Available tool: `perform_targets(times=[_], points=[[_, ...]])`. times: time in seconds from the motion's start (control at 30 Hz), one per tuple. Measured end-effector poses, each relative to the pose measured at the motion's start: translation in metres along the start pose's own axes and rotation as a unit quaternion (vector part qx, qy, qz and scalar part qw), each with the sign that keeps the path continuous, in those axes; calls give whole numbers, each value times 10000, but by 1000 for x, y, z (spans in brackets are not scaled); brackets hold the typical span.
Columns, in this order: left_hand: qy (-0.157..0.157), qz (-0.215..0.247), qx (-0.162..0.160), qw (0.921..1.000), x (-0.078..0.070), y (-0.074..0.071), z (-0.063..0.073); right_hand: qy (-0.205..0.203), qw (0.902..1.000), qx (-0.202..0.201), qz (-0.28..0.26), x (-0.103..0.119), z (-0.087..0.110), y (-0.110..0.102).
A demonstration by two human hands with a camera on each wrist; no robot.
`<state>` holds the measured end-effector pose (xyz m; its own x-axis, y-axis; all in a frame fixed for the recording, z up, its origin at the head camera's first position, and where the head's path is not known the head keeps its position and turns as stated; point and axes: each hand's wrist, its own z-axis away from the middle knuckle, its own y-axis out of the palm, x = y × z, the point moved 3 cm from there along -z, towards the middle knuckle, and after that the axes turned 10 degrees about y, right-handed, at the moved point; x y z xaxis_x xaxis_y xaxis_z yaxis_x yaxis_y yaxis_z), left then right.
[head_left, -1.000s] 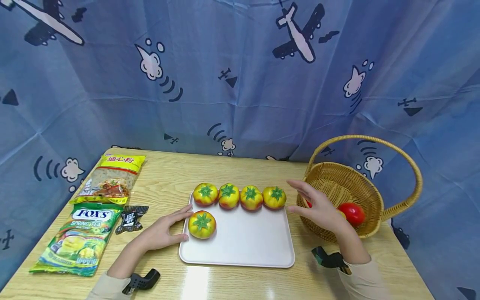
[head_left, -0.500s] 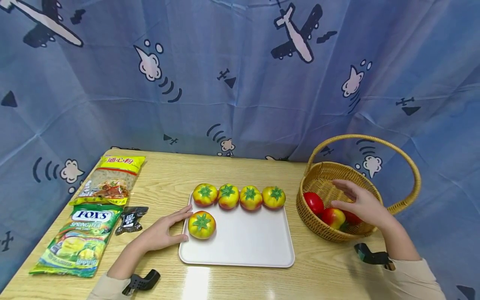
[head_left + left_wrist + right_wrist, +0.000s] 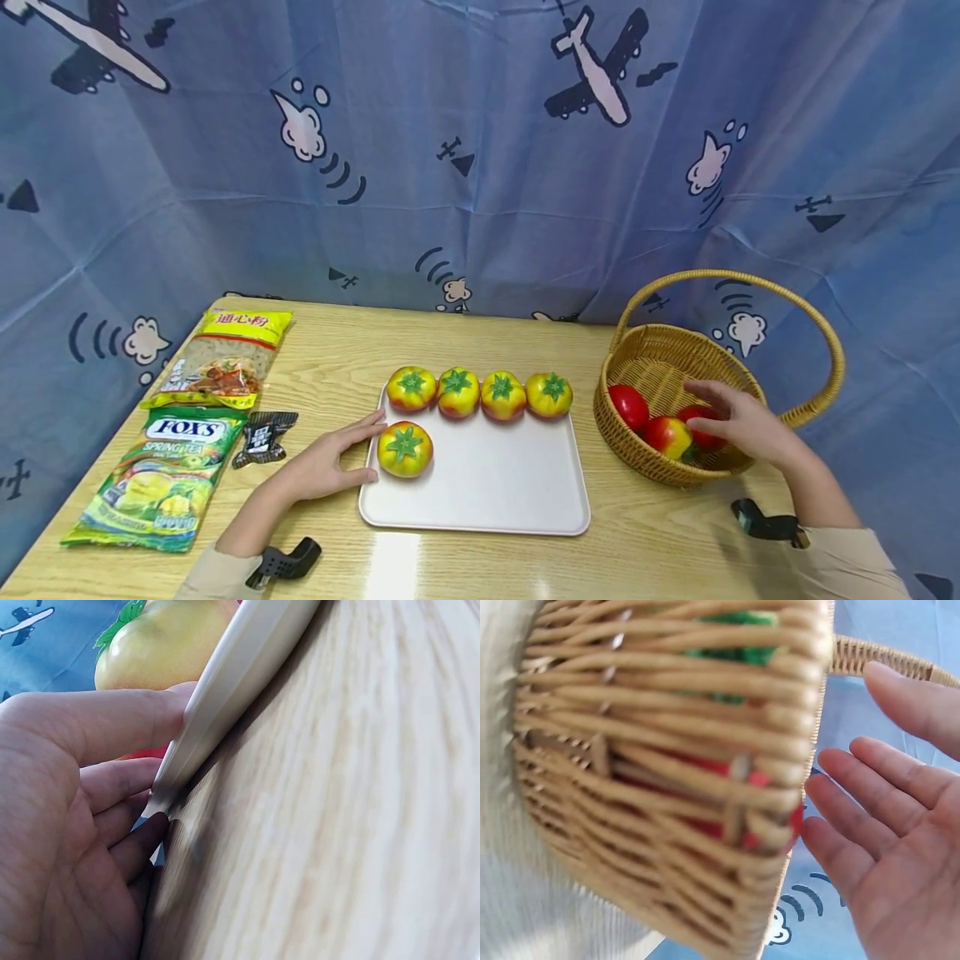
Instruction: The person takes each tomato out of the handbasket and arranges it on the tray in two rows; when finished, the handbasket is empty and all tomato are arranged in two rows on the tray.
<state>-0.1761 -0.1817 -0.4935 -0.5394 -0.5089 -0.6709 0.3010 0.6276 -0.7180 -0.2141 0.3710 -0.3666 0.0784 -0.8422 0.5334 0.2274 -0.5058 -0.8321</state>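
Note:
My left hand (image 3: 326,468) rests at the left edge of a white tray (image 3: 502,492), its fingertips touching the rim (image 3: 217,697). Close to those fingers, a yellow-and-red fruit with a green leafy top (image 3: 405,450) sits on the tray; several more like it line the tray's far edge. Over the right side of a wicker basket (image 3: 622,454) hangs my right hand (image 3: 750,427), fingers spread and nothing visibly gripped. A red fruit (image 3: 701,425) lies right beside its fingertips. Also in the basket are another red fruit (image 3: 628,407) and a red-and-yellow one (image 3: 667,437).
A yellow pasta bag (image 3: 221,358), a green FOX'S candy bag (image 3: 157,479) and a small black packet (image 3: 265,437) lie at the table's left. The basket's tall handle (image 3: 720,273) arches over it. Behind the table hangs a blue curtain (image 3: 480,208).
From the tray's right end, my right hand has moved right to over the basket, then slightly farther right and down. The left hand and the tray's fruit have stayed put.

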Motion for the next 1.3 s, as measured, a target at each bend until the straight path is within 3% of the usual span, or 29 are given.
perform_targets(times=[0.3, 0.6, 0.8, 1.07, 1.3], points=[[15, -32, 25, 10000, 0, -1, 0, -136, 9967, -109, 798, -8, -3, 6], [39, -99, 27, 9999, 0, -2, -1, 11, 9929, 137, 1182, -16, -8, 13], [27, -96, 23, 9999, 0, -2, -1, -120, 9913, 227, 1294, -21, -9, 16], [15, -64, 34, 10000, -1, -2, 0, 100, 9905, 528, 1266, -28, -9, 21], [-20, -50, 19, 10000, -2, -2, 0, -22, 9865, 499, 1563, -26, -9, 22]])
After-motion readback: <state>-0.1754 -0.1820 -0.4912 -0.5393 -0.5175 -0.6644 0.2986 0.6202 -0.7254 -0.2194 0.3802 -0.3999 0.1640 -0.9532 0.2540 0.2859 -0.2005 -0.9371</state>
